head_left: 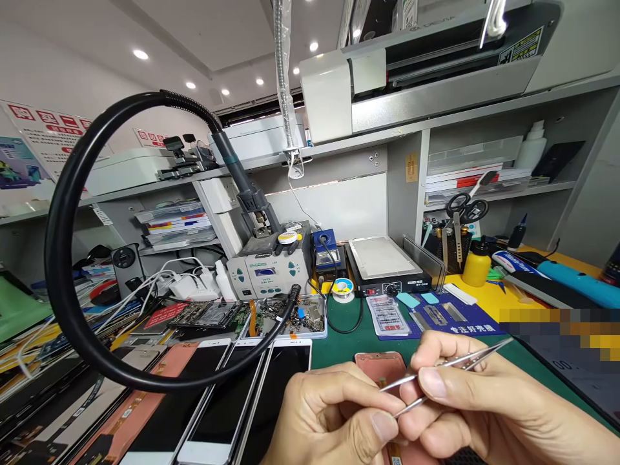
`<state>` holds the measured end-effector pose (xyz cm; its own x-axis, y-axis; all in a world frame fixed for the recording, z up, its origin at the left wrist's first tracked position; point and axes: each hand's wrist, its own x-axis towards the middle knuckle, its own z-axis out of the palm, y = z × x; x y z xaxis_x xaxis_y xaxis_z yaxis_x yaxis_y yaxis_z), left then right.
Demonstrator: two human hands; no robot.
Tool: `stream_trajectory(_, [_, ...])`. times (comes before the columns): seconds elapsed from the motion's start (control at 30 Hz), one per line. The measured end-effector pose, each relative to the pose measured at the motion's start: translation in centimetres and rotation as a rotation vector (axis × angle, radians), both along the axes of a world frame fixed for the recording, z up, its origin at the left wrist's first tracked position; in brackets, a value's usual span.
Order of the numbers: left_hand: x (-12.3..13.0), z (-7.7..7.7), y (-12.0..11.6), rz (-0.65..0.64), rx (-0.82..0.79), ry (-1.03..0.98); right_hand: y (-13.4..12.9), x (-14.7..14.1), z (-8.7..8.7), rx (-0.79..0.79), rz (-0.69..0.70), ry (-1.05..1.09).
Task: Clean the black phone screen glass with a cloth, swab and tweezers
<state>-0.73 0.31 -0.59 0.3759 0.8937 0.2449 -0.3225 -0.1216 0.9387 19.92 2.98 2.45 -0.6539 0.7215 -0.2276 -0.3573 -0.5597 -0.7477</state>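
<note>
In the lower middle, my left hand (334, 416) is closed, thumb and forefinger pinched together. Whatever lies between those fingertips is too small or hidden to make out. My right hand (484, 400) grips metal tweezers (400, 383) between thumb and fingers. Their two tips are spread slightly and point left, right at the fingertips of my left hand; the joined rear end sticks out up and to the right. Beneath both hands lies a pink phone housing (379, 367), mostly covered by them, with a strip of orange flex cable showing at its lower part.
Several phones, including a white-framed one (285, 374), lie at left under a looping black hose (53, 258) from the hot-air station (264, 274). Behind are a tray of circuit boards (320, 334), a solder spool (343, 290) and a heating plate (385, 258). A yellow bottle (476, 263) stands right.
</note>
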Motion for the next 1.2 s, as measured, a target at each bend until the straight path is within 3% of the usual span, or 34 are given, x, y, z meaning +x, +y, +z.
stream_trajectory(0.5, [-0.15,-0.11,0.13,-0.035,0.078,-0.028,-0.09,0.04,-0.25,0.017,-0.02,-0.035])
stream_trajectory(0.93, [-0.25,0.33,0.0,0.12,0.173,0.112,0.13,-0.13,-0.18,0.041,-0.042,-0.069])
stream_trajectory(1.2, [-0.27,0.4,-0.01,0.132,0.234,0.135,-0.39,-0.05,-0.08,0.041,-0.065,-0.079])
